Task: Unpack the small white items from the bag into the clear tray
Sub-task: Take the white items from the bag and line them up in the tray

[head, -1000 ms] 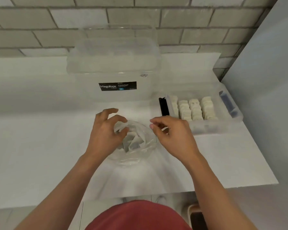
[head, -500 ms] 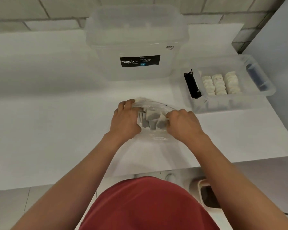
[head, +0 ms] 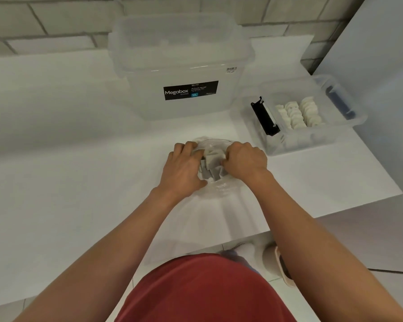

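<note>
bag point(head: 219, 185) on counter point(head: 79, 182), well short of clear tray point(head: 312, 145). left hand point(head: 184, 168) and right hand point(head: 244, 160) both curl fingers round its film mouth. small white items point(head: 211, 161) inside look light, flat (film likely slippery): pinch one by its edges.

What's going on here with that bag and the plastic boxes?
A person stands at a white counter, unpacking. The left hand and right hand each grip one side of a clear plastic bag, holding its mouth open over the small white items inside. Neither hand has picked one out yet. To the right sits the clear tray, with rows of white pieces already lined up in it. A large lidded Megabox tub stands behind.
</note>
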The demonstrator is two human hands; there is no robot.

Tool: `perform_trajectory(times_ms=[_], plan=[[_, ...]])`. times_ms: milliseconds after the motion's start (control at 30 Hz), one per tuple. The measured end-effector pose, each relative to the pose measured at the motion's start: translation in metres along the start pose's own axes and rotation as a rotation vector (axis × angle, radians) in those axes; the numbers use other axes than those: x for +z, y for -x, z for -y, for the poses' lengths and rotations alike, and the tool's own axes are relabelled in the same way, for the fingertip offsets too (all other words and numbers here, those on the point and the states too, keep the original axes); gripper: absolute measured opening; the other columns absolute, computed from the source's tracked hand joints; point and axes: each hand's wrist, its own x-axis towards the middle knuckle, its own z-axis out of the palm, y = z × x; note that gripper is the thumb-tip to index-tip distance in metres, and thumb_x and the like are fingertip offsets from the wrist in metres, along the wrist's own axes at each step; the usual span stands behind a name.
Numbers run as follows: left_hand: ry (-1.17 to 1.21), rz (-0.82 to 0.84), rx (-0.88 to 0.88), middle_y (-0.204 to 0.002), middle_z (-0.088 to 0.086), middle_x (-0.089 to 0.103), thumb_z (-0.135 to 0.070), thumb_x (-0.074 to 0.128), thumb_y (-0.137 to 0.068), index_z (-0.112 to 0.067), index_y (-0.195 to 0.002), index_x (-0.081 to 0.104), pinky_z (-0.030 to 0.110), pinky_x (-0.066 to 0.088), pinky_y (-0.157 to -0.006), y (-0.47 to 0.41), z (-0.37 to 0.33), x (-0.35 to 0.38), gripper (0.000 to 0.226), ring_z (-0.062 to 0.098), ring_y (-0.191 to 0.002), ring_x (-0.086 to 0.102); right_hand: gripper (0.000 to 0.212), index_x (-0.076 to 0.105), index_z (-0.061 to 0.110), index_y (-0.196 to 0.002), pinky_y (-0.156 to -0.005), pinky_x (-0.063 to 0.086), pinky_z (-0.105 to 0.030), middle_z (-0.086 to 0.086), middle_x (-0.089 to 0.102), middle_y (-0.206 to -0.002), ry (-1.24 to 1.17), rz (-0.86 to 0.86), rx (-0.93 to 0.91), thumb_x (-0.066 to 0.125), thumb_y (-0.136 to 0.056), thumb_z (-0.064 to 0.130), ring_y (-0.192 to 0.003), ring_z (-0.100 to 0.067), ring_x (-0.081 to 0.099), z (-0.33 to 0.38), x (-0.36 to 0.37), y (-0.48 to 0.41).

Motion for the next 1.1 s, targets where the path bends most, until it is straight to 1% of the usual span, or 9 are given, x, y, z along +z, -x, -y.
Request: perform_trajectory(times_ms=[167, 300, 400, 500, 633, 733, 833, 1000, 1100], plan=[[0.028, 0.006, -0.018, -0.136, 0.002, 0.048, -0.054, 0.079, -0.066, -0.022, -0.133, 0.056, 0.035, 0.041, -0.092, -0.003, 0.004, 0.001, 0.078, 0.027, -0.119, 0.041, 0.013, 0.072, 0.032, -0.093, -0.073, 0.043, -0.032, 0.004, 0.073, -0.095, -0.138, -0.089, -0.105, 0.062, -0.090, 0.024, -0.087, -0.025, 0.068, 0.003, 0.000, -0.002], [0.207, 0.032, -0.065, -0.136, 0.000, 0.049, -0.053, 0.079, -0.069, -0.027, -0.133, 0.056, 0.036, 0.042, -0.097, -0.003, 0.008, -0.006, 0.073, 0.025, -0.121, 0.039, 0.012, 0.072, 0.028, -0.095, -0.070, 0.054, -0.032, 0.006, 0.072, -0.091, -0.257, -0.090, -0.210, 0.062, -0.088, 0.025, -0.083, -0.022, 0.065, 0.003, -0.016, 0.006], [0.317, 0.034, -0.081, -0.137, -0.001, 0.048, -0.051, 0.081, -0.071, -0.028, -0.131, 0.059, 0.038, 0.041, -0.102, -0.002, 0.011, -0.012, 0.069, 0.024, -0.124, 0.038, 0.015, 0.071, 0.025, -0.098, -0.069, 0.056, -0.037, 0.004, 0.072, -0.083, -0.200, -0.147, -0.340, 0.061, -0.087, 0.020, -0.081, -0.025, 0.066, -0.001, -0.028, 0.011], [0.366, 0.014, -0.068, -0.138, -0.002, 0.048, -0.050, 0.080, -0.073, -0.029, -0.120, 0.067, 0.038, 0.039, -0.104, -0.002, 0.014, -0.015, 0.052, 0.024, -0.126, 0.037, 0.018, 0.074, 0.021, -0.100, -0.069, 0.051, -0.035, 0.005, 0.072, -0.081, -0.112, -0.190, -0.462, 0.063, -0.086, 0.016, -0.082, -0.025, 0.066, -0.004, -0.039, 0.013], [0.385, -0.032, -0.061, -0.140, 0.001, 0.049, -0.041, 0.072, -0.086, -0.026, -0.097, 0.077, 0.038, 0.038, -0.105, -0.004, 0.013, -0.014, 0.019, 0.026, -0.128, 0.038, 0.019, 0.075, 0.023, -0.102, -0.072, 0.056, -0.039, 0.008, 0.071, -0.084, -0.209, -0.176, -0.531, 0.067, -0.085, 0.018, -0.081, -0.018, 0.066, -0.004, -0.048, 0.012], [0.439, -0.076, -0.081, -0.142, 0.001, 0.050, -0.039, 0.073, -0.087, -0.027, -0.093, 0.078, 0.038, 0.038, -0.105, -0.006, 0.011, -0.015, 0.014, 0.026, -0.130, 0.037, 0.022, 0.074, 0.026, -0.110, -0.076, 0.057, -0.038, 0.009, 0.072, -0.098, -0.282, -0.119, -0.527, 0.070, -0.089, 0.023, -0.085, -0.013, 0.066, -0.007, -0.052, 0.009], [0.422, -0.080, -0.063, -0.142, 0.001, 0.048, -0.041, 0.076, -0.084, -0.028, -0.095, 0.077, 0.039, 0.038, -0.106, -0.007, 0.006, -0.017, 0.017, 0.026, -0.131, 0.035, 0.015, 0.077, 0.025, -0.106, -0.077, 0.058, -0.039, 0.007, 0.075, -0.096, -0.274, -0.121, -0.524, 0.070, -0.094, 0.023, -0.083, -0.012, 0.068, -0.013, -0.052, 0.008], [0.327, -0.349, 0.026, -0.116, -0.002, 0.054, -0.031, 0.079, -0.081, -0.021, -0.099, 0.072, 0.031, 0.049, -0.082, -0.004, -0.007, -0.023, 0.022, 0.019, -0.108, 0.045, 0.013, 0.076, 0.027, -0.105, -0.072, 0.059, -0.041, 0.008, 0.076, -0.091, -0.229, -0.224, -0.435, 0.070, -0.094, 0.026, -0.085, -0.017, 0.070, -0.027, -0.053, 0.014], [0.345, -0.261, 0.032, -0.103, -0.007, 0.057, -0.027, 0.070, -0.089, -0.021, -0.101, 0.070, 0.030, 0.049, -0.070, -0.001, -0.021, -0.024, 0.013, 0.014, -0.096, 0.052, 0.011, 0.076, 0.027, -0.103, -0.069, 0.058, -0.038, 0.009, 0.076, -0.088, -0.197, -0.260, -0.392, 0.070, -0.094, 0.027, -0.084, -0.018, 0.070, -0.039, -0.053, 0.019]])
